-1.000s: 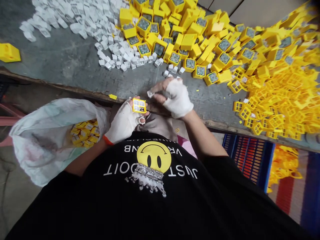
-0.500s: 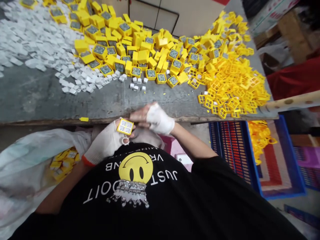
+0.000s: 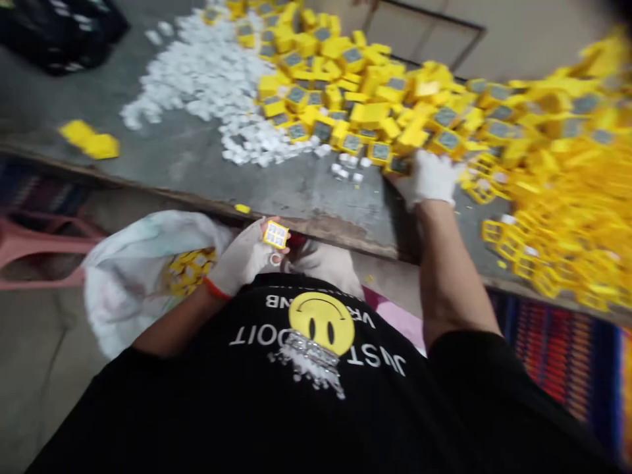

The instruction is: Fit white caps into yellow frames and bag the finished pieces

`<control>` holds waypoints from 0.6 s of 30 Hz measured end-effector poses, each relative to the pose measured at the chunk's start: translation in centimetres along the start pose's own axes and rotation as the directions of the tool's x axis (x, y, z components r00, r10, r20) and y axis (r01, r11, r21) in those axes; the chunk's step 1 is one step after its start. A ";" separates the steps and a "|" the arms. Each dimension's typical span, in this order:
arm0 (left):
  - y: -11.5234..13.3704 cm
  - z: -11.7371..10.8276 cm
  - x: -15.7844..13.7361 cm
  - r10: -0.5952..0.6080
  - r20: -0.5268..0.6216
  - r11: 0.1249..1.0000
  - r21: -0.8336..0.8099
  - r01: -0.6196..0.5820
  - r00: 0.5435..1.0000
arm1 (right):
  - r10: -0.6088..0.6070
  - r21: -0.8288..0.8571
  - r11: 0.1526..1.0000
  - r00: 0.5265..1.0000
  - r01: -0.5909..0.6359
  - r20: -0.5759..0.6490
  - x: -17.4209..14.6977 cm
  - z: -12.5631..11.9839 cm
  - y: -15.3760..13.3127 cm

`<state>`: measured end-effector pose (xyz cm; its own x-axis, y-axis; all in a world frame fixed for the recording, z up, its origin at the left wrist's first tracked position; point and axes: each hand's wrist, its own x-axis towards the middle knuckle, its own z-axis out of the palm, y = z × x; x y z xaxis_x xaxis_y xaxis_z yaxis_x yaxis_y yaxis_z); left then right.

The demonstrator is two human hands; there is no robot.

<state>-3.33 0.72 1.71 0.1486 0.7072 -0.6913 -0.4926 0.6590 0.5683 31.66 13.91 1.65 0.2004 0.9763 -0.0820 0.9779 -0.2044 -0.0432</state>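
Note:
In the head view my left hand [image 3: 251, 253], in a white fingerless glove with an orange cuff, grips a small yellow plastic case [image 3: 276, 234]. The case's face, divided into four pale panes, is turned up, below the table's front edge. My right hand [image 3: 434, 178], in a white glove too, is stretched over the table at the near edge of a pile of yellow cases [image 3: 372, 115]. Its fingertips are hidden by the glove and blurred among the cases, so a grip cannot be made out. Several of these cases show grey speckled insides.
Small white caps [image 3: 197, 72] lie heaped left of the cases. Yellow four-hole frames [image 3: 557, 243] spread at the right. Two yellow pieces [image 3: 91, 140] lie far left on the grey table [image 3: 182, 171]. Below stand a white sack [image 3: 116, 276], a pink stool [image 3: 44, 250] and a blue crate [image 3: 567, 349].
My right hand has left the spot beside my left hand and moved forward and right to the yellow pile. My left hand still holds the case. The view has swung left.

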 end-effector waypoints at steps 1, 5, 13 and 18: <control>0.6 -0.7 0.0 0.008 -0.030 0.999 -0.034 -0.009 1.000 | 0.007 -0.008 1.000 1.000 -0.007 0.022 -0.4 0.1 0.1; 4.0 -3.1 1.4 0.015 -0.108 0.994 -0.109 -0.027 0.994 | 0.037 -0.167 0.985 0.999 -0.032 0.027 -1.2 2.0 0.9; 13.2 -5.2 4.2 0.380 -0.304 0.864 -0.221 -0.452 0.874 | 0.058 -0.031 0.998 0.998 -0.058 -0.001 -0.8 2.8 0.2; 8.1 -2.5 2.6 0.428 -0.037 0.893 -0.140 -0.428 0.903 | 0.073 0.475 0.875 0.995 -0.098 0.070 -1.8 1.2 2.3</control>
<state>-9.01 7.24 3.39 -0.1080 0.9112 -0.3976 -0.6234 0.2495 0.7410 33.44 11.64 0.47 0.2670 0.9512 -0.1547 0.8078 -0.3085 -0.5023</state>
